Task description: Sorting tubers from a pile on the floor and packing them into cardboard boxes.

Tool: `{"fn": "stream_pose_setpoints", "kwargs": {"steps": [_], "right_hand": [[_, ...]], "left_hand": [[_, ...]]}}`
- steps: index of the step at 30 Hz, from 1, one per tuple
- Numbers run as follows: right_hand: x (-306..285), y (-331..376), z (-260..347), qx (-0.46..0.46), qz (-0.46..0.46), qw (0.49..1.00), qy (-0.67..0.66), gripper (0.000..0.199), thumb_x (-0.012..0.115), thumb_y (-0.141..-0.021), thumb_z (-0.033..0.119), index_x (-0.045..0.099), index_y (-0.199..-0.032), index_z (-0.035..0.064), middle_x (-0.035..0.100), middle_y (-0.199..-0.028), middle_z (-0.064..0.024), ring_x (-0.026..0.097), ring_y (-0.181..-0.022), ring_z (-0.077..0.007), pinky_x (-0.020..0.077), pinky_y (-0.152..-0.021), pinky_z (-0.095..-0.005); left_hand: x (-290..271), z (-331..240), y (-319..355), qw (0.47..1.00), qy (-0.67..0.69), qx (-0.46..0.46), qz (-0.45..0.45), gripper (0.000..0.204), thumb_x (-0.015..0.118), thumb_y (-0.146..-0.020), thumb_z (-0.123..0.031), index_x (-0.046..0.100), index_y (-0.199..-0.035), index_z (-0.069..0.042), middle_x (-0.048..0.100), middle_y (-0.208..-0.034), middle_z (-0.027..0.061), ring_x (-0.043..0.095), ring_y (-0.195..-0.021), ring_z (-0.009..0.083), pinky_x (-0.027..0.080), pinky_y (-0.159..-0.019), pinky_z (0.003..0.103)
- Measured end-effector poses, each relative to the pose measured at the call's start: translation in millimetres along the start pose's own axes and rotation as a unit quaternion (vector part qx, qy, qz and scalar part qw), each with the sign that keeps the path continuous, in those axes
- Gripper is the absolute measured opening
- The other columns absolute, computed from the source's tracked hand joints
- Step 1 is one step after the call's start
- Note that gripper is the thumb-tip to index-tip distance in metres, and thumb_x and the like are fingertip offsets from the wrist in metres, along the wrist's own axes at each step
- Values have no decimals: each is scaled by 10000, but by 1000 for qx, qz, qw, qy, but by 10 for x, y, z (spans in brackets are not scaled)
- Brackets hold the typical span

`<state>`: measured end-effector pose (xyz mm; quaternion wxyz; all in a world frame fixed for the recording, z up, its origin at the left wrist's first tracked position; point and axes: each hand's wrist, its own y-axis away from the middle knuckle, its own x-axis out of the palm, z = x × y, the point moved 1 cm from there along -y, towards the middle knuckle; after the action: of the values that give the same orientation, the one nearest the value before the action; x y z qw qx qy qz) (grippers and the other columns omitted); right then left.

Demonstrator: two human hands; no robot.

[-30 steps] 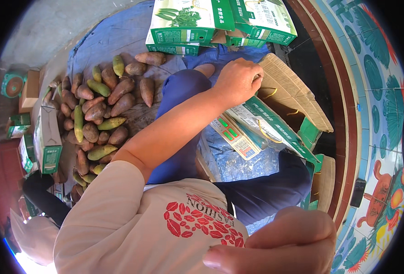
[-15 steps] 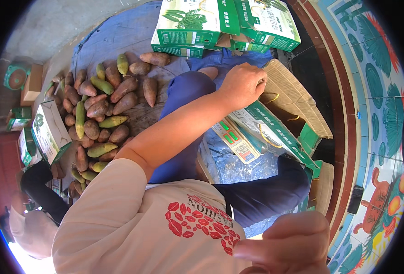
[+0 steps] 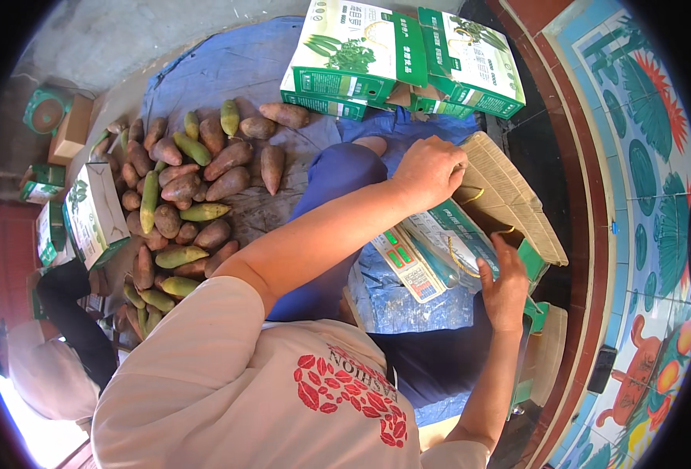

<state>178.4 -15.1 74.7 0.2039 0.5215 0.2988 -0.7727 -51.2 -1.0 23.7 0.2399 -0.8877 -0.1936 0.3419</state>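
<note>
An open green-and-white carton with yellow cord handles stands in front of me, its brown cardboard flap raised on the far right side. My left hand is closed at the flap's near-left corner; its fingertips are mostly hidden. At the carton's near rim is my right hand, with thumb and fingers apart and nothing visible in its grasp. Beside and partly under the carton lies a pale weighing scale with lit green displays. Some clear plastic shows along the carton's side.
Reddish-brown and green root vegetables lie heaped on a blue tarp to my left. Printed cartons stand at the far side. Another carton and a seated person are at left. A phone lies by the tiled wall.
My right hand has moved from close to the camera at the lower right up to the carton's rim, its fingers spreading. My left hand stays at the flap. The view has shifted slightly.
</note>
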Motion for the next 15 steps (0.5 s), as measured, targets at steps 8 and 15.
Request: {"fn": "stream_pose_setpoints", "kwargs": {"steps": [8, 15], "right_hand": [[88, -36, -405, 15, 59, 994, -88, 271, 638, -746, -53, 611, -999, 40, 646, -884, -135, 634, -808, -299, 493, -718, -341], [85, -55, -474, -48, 14, 991, -128, 236, 624, -710, -107, 628, -893, 41, 605, -763, -102, 594, -685, -252, 472, -640, -323]], "left_hand": [[121, -65, 20, 998, -56, -24, 13, 93, 643, -751, -115, 603, -808, -53, 596, -840, 116, 549, -880, 315, 447, -782, 421], [89, -185, 51, 999, -29, -31, -5, 413, 653, -731, -62, 506, -1117, -53, 571, -880, 120, 528, -894, 321, 437, -803, 421]]}}
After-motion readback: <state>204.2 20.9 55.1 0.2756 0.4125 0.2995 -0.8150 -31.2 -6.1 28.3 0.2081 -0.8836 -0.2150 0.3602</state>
